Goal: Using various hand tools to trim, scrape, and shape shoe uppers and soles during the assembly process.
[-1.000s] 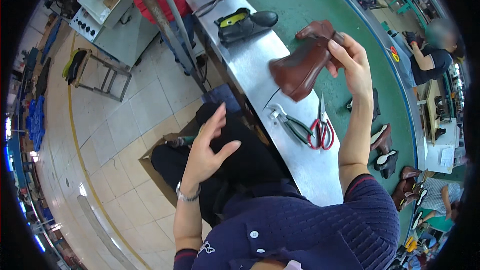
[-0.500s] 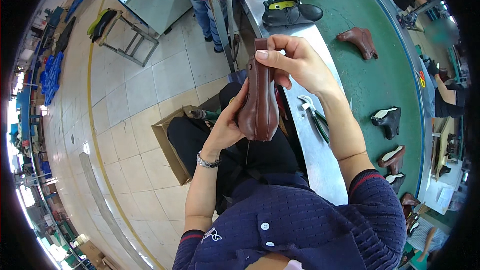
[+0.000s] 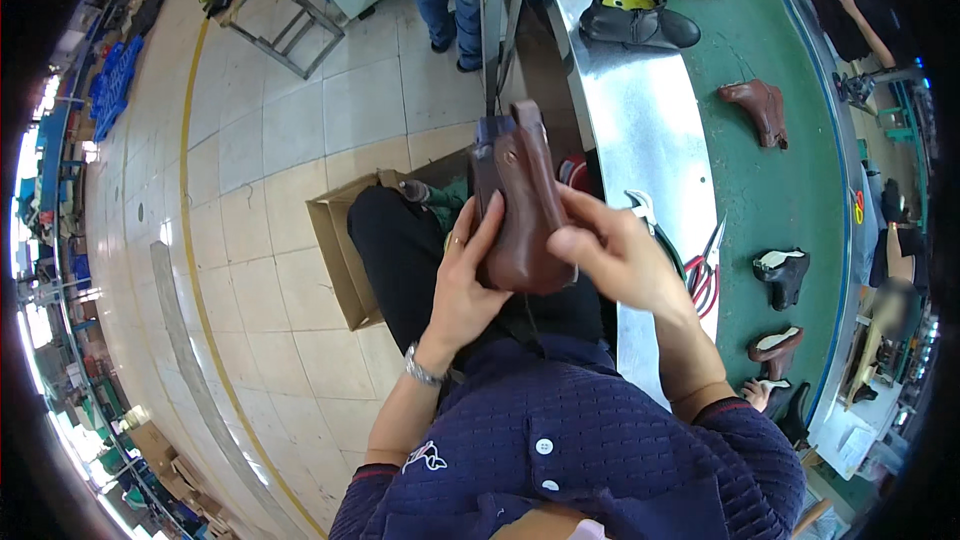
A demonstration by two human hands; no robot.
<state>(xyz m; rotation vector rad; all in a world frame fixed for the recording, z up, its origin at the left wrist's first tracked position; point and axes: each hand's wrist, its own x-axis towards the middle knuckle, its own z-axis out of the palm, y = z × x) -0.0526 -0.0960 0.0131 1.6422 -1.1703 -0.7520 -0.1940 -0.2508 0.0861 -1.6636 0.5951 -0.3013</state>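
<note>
A brown leather ankle boot (image 3: 527, 235) is held in front of my lap, its rounded end toward me and its pull loop at the far end. My left hand (image 3: 468, 275) grips the boot's left side, fingers spread along the leather. On the opposite side, my right hand (image 3: 625, 255) closes against the lower part, its thumb near the rounded end. A blue-grey block (image 3: 490, 130) shows just beyond the boot; I cannot tell whether it touches. Pincers (image 3: 643, 208) and red-handled scissors (image 3: 704, 280) lie right of my right hand.
A metal ledge (image 3: 645, 110) runs along my right, with a black shoe (image 3: 638, 22) on it. Beyond it, the green work surface (image 3: 735, 180) carries several boots. An upright metal bar (image 3: 491, 30) stands ahead. Left are a cardboard box (image 3: 345, 270) and a stool (image 3: 285, 25).
My right hand has left the pull loop and moved down to the boot's lower right side. The boot has tilted and turned. The scissors now show, and a distant hand has left another brown boot.
</note>
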